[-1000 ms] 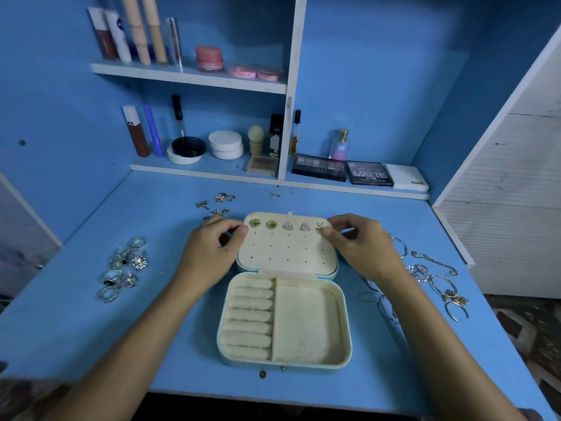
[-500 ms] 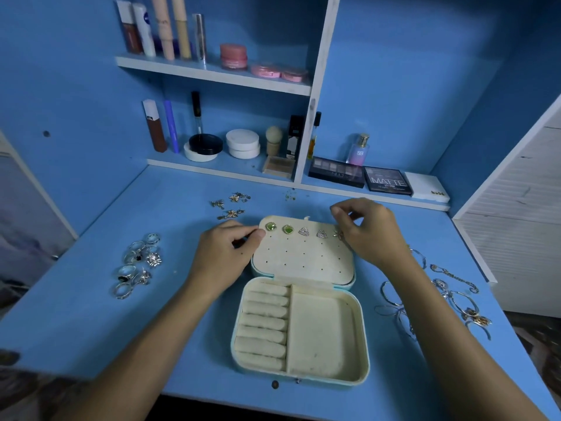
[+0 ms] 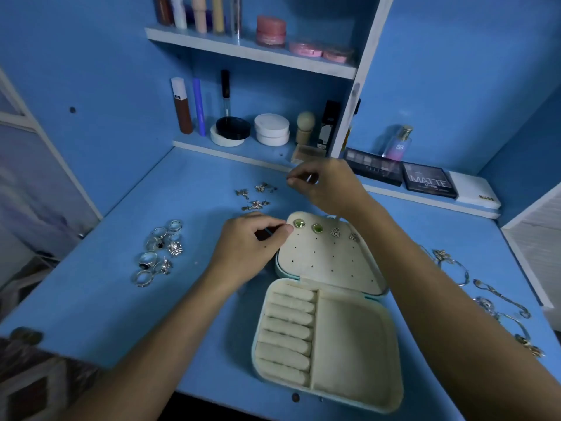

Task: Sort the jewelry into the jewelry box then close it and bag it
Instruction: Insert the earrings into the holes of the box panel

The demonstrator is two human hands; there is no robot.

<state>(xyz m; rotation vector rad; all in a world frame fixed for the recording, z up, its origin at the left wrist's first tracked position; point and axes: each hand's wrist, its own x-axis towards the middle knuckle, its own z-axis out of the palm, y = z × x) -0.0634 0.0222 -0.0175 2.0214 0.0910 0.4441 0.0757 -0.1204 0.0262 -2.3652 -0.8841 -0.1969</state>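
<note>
Two hands over blue desk (image 3: 91, 299): left grip (image 3: 252, 241) pinching box lid (image 3: 328, 259), right grip (image 3: 324, 183) curled, contents unclear.

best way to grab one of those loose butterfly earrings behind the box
Pinch the butterfly earring by its flat ornament, from above, thumb and finger on opposite edges. It lies flat on the desk with its thin post sticking sideways, too thin to grip securely. The right hand is nearest.
</note>
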